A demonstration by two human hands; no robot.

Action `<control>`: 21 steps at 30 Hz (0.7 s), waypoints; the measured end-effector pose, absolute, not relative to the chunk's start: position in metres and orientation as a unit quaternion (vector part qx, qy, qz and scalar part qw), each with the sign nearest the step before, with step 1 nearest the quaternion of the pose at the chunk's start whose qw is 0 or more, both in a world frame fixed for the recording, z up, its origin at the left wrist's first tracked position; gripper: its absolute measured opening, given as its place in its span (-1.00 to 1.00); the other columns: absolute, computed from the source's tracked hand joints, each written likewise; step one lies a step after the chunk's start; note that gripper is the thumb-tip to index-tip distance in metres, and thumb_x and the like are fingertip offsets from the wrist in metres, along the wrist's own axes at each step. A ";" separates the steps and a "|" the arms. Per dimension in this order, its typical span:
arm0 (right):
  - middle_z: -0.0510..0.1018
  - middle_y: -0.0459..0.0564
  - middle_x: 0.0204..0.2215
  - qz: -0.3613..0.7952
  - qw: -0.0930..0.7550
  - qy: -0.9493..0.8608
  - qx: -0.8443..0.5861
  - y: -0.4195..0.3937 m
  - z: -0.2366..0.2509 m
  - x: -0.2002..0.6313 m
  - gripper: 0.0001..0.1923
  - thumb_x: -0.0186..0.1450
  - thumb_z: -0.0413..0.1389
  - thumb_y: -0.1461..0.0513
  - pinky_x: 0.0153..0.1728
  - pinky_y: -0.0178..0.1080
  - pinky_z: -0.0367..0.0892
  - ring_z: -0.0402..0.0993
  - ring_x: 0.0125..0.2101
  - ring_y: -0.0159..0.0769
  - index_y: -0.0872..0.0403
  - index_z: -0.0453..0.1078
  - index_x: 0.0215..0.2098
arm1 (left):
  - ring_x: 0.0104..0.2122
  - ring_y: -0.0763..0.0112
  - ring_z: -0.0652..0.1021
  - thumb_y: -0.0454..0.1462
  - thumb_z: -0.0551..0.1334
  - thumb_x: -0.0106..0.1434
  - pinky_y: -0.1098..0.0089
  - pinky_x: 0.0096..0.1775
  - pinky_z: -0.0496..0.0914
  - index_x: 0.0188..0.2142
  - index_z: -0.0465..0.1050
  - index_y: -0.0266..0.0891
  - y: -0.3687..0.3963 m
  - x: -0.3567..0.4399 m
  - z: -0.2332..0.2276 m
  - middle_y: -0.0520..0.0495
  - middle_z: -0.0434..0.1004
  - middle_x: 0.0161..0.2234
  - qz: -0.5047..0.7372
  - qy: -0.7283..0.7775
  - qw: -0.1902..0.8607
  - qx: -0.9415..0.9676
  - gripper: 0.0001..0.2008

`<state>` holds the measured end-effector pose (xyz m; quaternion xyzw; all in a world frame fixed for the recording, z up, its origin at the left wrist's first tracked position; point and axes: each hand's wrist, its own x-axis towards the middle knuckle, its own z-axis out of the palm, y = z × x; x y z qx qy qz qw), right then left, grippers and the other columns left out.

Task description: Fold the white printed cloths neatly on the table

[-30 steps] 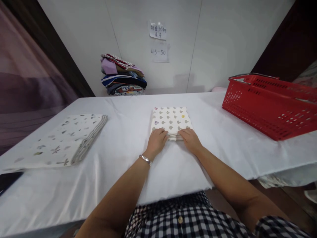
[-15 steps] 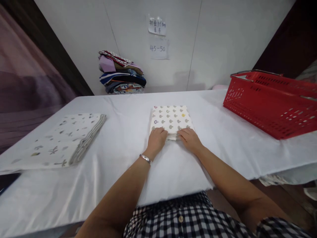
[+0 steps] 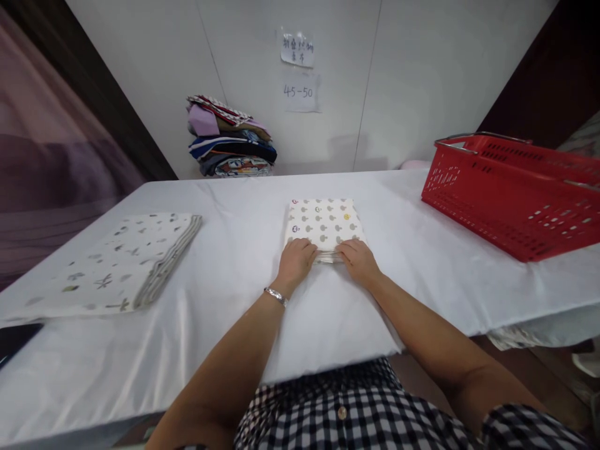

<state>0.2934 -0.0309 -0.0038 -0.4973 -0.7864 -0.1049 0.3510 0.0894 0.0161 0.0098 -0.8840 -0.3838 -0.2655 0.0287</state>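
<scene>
A folded white cloth (image 3: 323, 220) printed with small grey mushroom shapes lies flat in front of me, its layered near edge facing me. My left hand (image 3: 296, 259) grips the near left corner, fingers on top of the cloth. At the near right corner my right hand (image 3: 360, 259) does the same. Both thumbs point inward along the edge, and a short stretch of stacked layers shows between them. The undersides of the corners are hidden by my hands.
Another folded white cloth (image 3: 107, 265) with plant prints lies at the left, by a dark flat object (image 3: 19, 340). A stack of folded fabrics (image 3: 232, 140) stands at the back. A red basket (image 3: 510, 194) sits right on the white-covered table (image 3: 225, 262). Paper signs (image 3: 300, 92) hang on the wall.
Almost nothing differs. Both hands stay on the near corners of the mushroom-print cloth, and the view has shifted very slightly.
</scene>
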 end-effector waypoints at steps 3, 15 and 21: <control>0.51 0.06 -0.28 -0.089 0.338 -0.791 -0.501 -0.031 -0.004 0.294 -0.79 0.33 -0.05 0.32 -0.23 -0.16 0.25 0.34 -0.28 -0.21 0.10 0.43 -0.21 | -0.26 0.31 0.40 -0.16 0.06 0.33 0.27 -0.20 0.27 -0.22 0.44 -0.18 0.014 0.088 0.009 -0.08 0.44 -0.27 -0.285 -0.376 0.020 -0.882 -0.78; 0.50 0.06 -0.27 -0.088 0.350 -0.788 -0.498 -0.031 -0.005 0.294 -0.80 0.33 -0.05 0.32 -0.21 -0.15 0.25 0.35 -0.26 -0.19 0.10 0.42 -0.21 | -0.25 0.29 0.42 -0.26 0.06 0.32 0.26 -0.22 0.27 -0.19 0.42 -0.15 0.015 0.092 0.008 -0.08 0.46 -0.27 -0.270 -0.390 0.028 -0.880 -0.83; 0.50 0.06 -0.27 -0.082 0.350 -0.788 -0.501 -0.031 -0.005 0.294 -0.80 0.33 -0.05 0.31 -0.22 -0.16 0.24 0.34 -0.26 -0.20 0.11 0.41 -0.21 | -0.21 0.29 0.42 -0.32 0.04 0.32 0.27 -0.18 0.28 -0.14 0.38 -0.18 0.012 0.092 0.008 -0.08 0.47 -0.20 -0.283 -0.381 0.038 -0.880 -0.81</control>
